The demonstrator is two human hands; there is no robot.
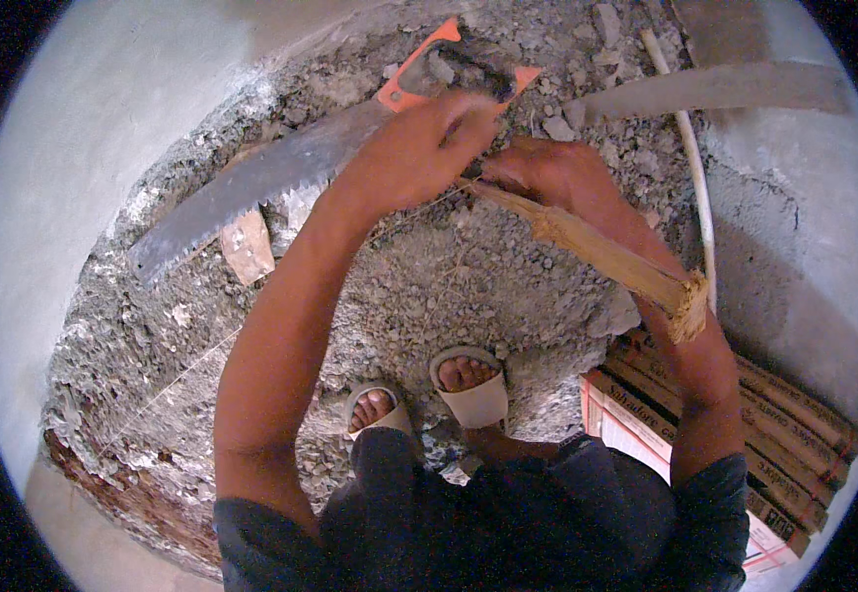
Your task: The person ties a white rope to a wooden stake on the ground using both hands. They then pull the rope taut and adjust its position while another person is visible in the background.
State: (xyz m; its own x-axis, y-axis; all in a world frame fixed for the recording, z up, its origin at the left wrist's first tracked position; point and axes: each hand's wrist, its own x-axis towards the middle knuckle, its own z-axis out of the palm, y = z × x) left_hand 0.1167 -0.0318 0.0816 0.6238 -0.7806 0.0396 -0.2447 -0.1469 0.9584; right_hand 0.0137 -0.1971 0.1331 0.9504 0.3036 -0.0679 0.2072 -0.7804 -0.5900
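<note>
A rough wooden stake with a splintered near end slants under my right hand, whose fingers are closed around its far end. Beside it, my left hand has its fingers curled in; what they hold, if anything, is hidden. A thin pale string runs from near the stake's far end across the rubble toward the lower left. Past my left hand lies a handsaw, its toothed grey blade pointing left. My left hand partly covers its orange handle.
Broken rubble covers the ground. A pale pipe and a flat grey board lie at the far right. Stacked flat boxes stand near right. A wood offcut lies below the saw blade; walls curve along both sides.
</note>
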